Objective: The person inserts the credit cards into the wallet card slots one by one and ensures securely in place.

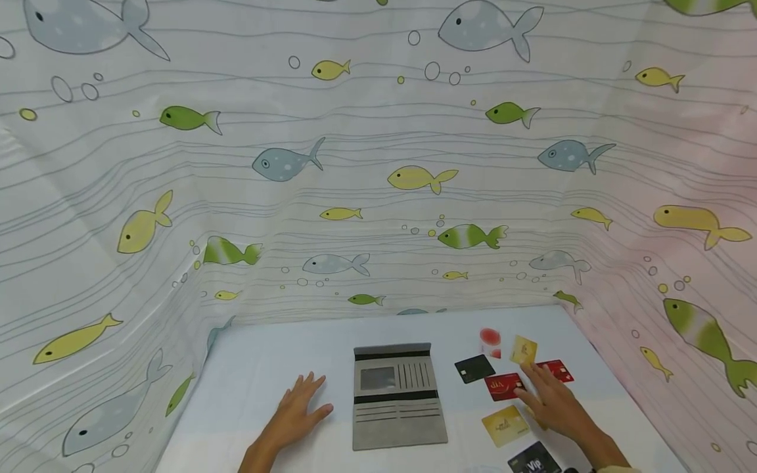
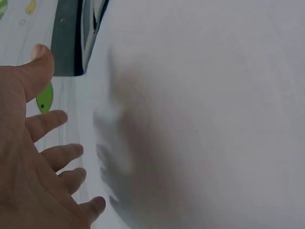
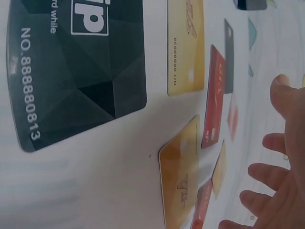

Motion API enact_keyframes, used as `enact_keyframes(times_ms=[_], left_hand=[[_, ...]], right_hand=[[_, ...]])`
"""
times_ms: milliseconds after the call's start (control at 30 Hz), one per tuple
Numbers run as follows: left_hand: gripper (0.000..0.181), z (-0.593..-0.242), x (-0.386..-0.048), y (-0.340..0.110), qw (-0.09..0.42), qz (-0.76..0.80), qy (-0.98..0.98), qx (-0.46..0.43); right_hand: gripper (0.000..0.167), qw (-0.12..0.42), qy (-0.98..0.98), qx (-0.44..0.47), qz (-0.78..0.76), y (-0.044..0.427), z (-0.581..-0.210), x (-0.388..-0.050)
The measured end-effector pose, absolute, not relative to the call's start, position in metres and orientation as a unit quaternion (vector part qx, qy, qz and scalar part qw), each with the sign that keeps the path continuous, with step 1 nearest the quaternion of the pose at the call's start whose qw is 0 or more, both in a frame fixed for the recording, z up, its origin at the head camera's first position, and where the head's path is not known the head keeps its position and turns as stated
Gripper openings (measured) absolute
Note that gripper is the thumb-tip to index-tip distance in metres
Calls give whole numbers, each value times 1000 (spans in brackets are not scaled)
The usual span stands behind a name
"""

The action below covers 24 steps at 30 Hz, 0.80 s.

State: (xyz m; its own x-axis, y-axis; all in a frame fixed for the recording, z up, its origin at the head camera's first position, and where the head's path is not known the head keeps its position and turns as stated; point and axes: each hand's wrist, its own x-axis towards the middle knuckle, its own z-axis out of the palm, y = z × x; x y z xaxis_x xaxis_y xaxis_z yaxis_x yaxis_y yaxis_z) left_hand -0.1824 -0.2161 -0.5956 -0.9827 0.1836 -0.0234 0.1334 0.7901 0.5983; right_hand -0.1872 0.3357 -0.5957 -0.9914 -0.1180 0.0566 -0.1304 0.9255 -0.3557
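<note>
An unfolded grey wallet (image 1: 399, 424) with card slots and a clear window lies flat on the white table. To its left is my left hand (image 1: 294, 412), fingers spread and holding nothing; in the left wrist view the hand (image 2: 33, 152) hovers over the table, casting a shadow. My right hand (image 1: 554, 402) stretches over scattered cards, its fingers extended and nothing gripped. Around it lie a red VIP card (image 1: 503, 387), another red card (image 1: 560, 370), a gold card (image 1: 524, 350) and a second gold card (image 1: 505, 426). One more gold card (image 3: 180, 176) is mostly hidden under that hand in the head view.
A black card (image 1: 474, 369) and a white card with a red pattern (image 1: 490, 342) lie between wallet and right hand's far side. Nearest the front edge is a black VIP card (image 3: 81, 81). Fish-patterned curtains (image 1: 378, 243) enclose the table at the back and sides.
</note>
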Motion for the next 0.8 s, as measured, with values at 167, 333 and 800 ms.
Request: enact_keyframes(times_ms=[167,333,800], left_hand=[[72,-598,-184,-201,56,331,934,126],[93,-603,-182,-195,92,325,926,169],[110,-614,-181,-181,120,313,919,209]], right_hand=[[71,10,-981,65,184,329,-597,-187],[70,-17,-978,74,195,312,-597,-193],[58,-12,-978,117,170,284,-606,-224]])
